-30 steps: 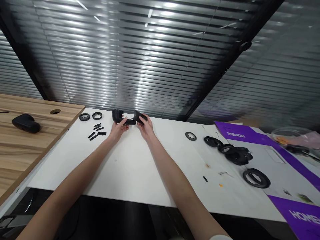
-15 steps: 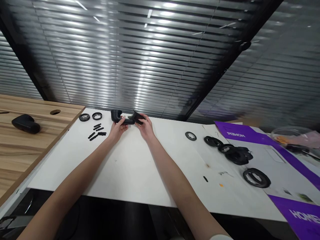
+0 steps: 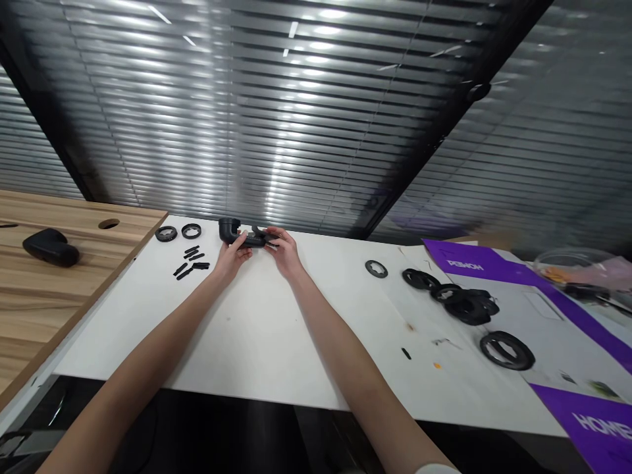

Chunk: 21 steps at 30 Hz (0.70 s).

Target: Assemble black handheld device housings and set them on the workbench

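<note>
Near the far edge of the white table, my left hand (image 3: 233, 259) is closed around the handle of a black plastic housing (image 3: 229, 230), whose rounded head points left. My right hand (image 3: 283, 250) grips a thin, curved black plastic cover (image 3: 270, 237) at the handle's right end. The cover lies close along the handle; whether the two parts touch is too small to tell. Left of my left hand lie several short black strips (image 3: 191, 264), with a black ring (image 3: 191, 230) and another black ring (image 3: 166, 234) beyond them.
A wooden surface with a black rounded part (image 3: 51, 247) adjoins on the left. To the right lie a flat ring (image 3: 376, 268), several black rings and parts (image 3: 469, 306), a large ring (image 3: 507, 350) and a purple-and-white sheet (image 3: 582, 415). Blinds (image 3: 306, 131) stand behind the table.
My right hand has tilted the curved cover down from a raised angle, so it now lies flatter against the handle's end. My left hand keeps its hold on the housing.
</note>
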### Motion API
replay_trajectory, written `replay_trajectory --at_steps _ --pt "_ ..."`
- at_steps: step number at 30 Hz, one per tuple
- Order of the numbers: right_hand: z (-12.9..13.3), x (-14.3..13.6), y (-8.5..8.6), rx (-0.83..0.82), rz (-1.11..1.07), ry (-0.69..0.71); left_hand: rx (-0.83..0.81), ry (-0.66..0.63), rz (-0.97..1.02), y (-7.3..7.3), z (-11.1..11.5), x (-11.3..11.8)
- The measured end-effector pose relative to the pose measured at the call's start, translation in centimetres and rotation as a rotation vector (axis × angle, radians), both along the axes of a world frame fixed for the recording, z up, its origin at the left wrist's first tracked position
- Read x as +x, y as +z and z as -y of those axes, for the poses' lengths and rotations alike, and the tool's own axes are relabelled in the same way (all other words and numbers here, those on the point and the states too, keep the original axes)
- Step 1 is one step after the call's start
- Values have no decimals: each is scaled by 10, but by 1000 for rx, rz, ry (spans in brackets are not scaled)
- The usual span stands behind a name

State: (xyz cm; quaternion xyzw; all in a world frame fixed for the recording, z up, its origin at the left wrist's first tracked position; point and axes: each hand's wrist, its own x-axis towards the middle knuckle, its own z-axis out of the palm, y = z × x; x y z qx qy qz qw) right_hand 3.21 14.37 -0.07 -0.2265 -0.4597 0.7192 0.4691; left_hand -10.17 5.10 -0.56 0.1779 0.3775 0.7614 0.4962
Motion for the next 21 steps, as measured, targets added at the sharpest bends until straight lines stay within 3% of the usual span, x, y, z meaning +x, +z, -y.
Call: replay_trajectory --at_steps 12,21 --pt "-5 0 -8 161 84 52 12 -2 19 0 0 1" --pt "-9 -1 -13 177 56 66 8 -2 14 -1 -1 1"
